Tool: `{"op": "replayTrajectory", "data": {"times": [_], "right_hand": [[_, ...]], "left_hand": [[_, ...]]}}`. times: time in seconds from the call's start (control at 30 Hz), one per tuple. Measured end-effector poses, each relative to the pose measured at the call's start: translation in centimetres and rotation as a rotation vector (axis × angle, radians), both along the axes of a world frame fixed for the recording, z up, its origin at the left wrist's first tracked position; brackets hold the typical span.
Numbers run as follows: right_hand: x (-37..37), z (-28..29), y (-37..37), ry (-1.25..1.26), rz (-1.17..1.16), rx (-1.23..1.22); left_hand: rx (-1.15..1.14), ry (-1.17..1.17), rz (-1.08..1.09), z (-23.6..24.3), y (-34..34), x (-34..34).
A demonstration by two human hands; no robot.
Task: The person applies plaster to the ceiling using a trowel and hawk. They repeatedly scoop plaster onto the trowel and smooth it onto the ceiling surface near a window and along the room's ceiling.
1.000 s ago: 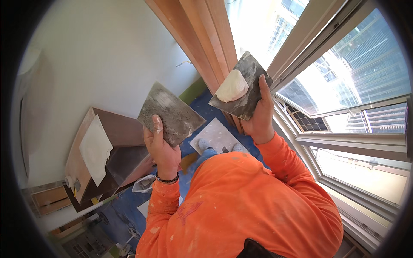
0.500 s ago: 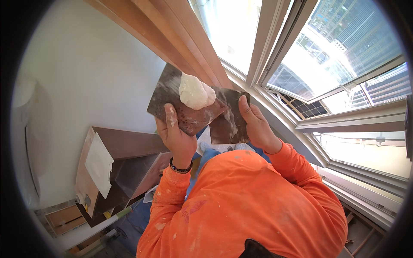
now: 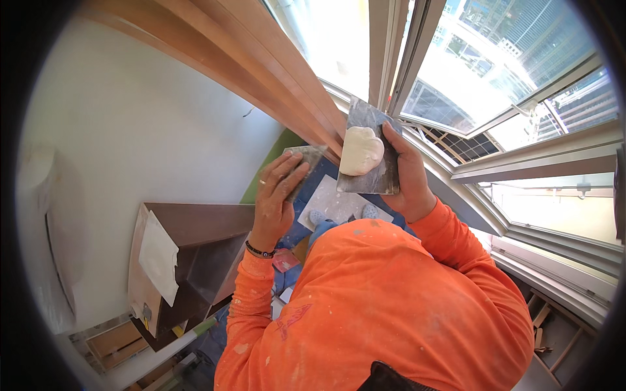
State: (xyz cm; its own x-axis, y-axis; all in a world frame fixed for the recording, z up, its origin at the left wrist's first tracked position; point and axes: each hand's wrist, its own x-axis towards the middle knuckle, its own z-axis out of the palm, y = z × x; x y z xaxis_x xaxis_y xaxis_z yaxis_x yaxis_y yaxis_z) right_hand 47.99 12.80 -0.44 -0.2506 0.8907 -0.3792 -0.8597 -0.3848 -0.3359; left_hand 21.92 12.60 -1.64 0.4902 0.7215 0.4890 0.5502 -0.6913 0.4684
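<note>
In my right hand is a flat grey metal blade, its thumb pressed along the right edge. A thick white lump of putty sits on that blade. Left of it, my left hand grips a second flat grey blade, tilted away, with fingers across its back and much of it hidden behind them. The two blades are apart. Beyond them rises a wooden frame beside the window.
A brown cabinet with a torn white sheet stands at left by the white wall. An opened window fills the right. Below are my feet on a pale board over blue floor covering.
The putty passed onto the left blade half a second ago and now lies on the right one again. My left hand has turned over and drawn apart from the right, which rose slightly.
</note>
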Motion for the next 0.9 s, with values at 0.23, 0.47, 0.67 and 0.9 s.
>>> {"op": "replayTrajectory", "data": {"times": [0.23,0.47,0.67,0.9], "right_hand": [[-2.9,-2.4,-0.9,0.074,0.248,-0.007],[-3.6,-1.4,-1.3,0.103,0.069,-0.049],[-3.9,-2.6,-2.2,0.011,-0.052,-0.046],[-5.6,-1.2,-2.0,-0.009,-0.288,0.034]], "left_hand": [[-0.791,-1.606,0.172,3.2,1.2,3.6],[-1.061,-1.498,0.382,-2.2,-0.9,3.6],[-0.461,-1.509,0.381,0.8,0.2,5.0],[0.152,-1.164,0.389,-0.7,-1.8,8.4]]}}
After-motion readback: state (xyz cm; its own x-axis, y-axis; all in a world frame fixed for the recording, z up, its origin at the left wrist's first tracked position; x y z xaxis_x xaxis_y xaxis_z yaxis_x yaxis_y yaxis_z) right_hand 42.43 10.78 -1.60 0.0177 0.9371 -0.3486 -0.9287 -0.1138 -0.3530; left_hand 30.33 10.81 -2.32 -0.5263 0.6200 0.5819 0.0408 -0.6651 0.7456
